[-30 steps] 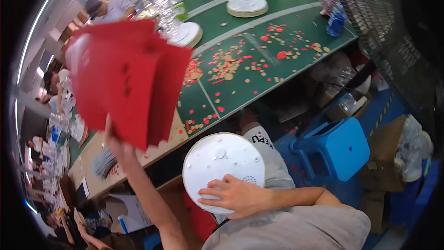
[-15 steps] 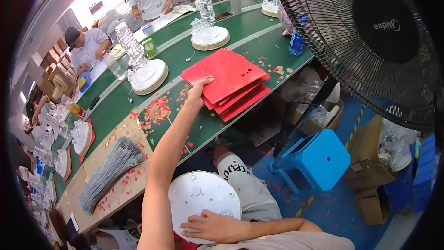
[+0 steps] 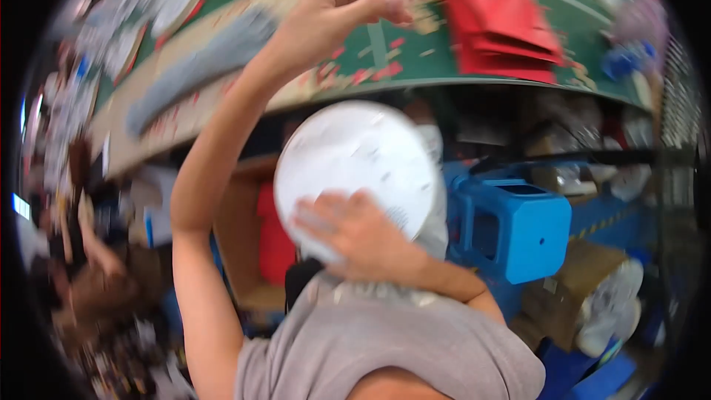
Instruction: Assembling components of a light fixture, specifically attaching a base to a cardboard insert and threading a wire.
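My left hand is raised over the near edge of the green table, its fingers loosely bent toward the thumb, with nothing visible between them. To its right lies a stack of flat red sheets, apart from the hand. A round white disc with small studs and a cluster of holes rests on my lap. Across its lower part my right hand lies flat with fingers spread, blurred by motion.
A bundle of thin grey strands lies on a cardboard sheet at the left. Small red and tan discs are scattered on the green table. Right of my lap stands a blue stool. Something red sits in a cardboard box left of my lap.
My left hand has come off the red sheets and drawn back to the left. My right hand stays on the white disc. The view has tilted down toward my lap.
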Tool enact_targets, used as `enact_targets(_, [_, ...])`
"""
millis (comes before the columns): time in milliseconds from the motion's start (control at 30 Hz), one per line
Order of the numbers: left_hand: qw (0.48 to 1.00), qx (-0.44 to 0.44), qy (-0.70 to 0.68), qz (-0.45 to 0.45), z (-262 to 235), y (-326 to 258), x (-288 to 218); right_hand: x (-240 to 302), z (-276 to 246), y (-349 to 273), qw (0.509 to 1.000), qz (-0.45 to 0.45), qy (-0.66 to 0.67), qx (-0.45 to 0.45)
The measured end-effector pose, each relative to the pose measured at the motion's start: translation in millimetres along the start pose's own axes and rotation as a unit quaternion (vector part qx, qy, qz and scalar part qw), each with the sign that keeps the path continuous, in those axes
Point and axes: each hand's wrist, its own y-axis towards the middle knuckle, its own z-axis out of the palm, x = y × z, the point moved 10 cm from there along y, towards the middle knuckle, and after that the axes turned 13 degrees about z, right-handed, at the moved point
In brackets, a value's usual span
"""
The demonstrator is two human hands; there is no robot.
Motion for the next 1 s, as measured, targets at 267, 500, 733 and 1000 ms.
enact_targets(267, [0.930, -0.208, 0.266, -0.145, 10.3, -271.1, -52.8, -0.7, -1.1, 27.5, 0.998, -0.047, 0.005, 0.048])
enact_targets(500, [0.904, -0.375, 0.143, -0.144, 63.3, -312.3, -38.5, -7.3, -9.2, 34.8, 0.999, -0.025, 0.003, 0.039])
enact_targets(733, [0.912, -0.336, 0.132, -0.197, 32.6, -298.6, -28.8, -16.1, -13.2, 36.0, 0.999, -0.024, -0.001, 0.037])
enact_targets(1000, [0.928, -0.311, 0.067, -0.193, 34.5, -299.6, 6.1, -22.5, -25.6, 26.6, 0.998, -0.035, 0.040, 0.018])
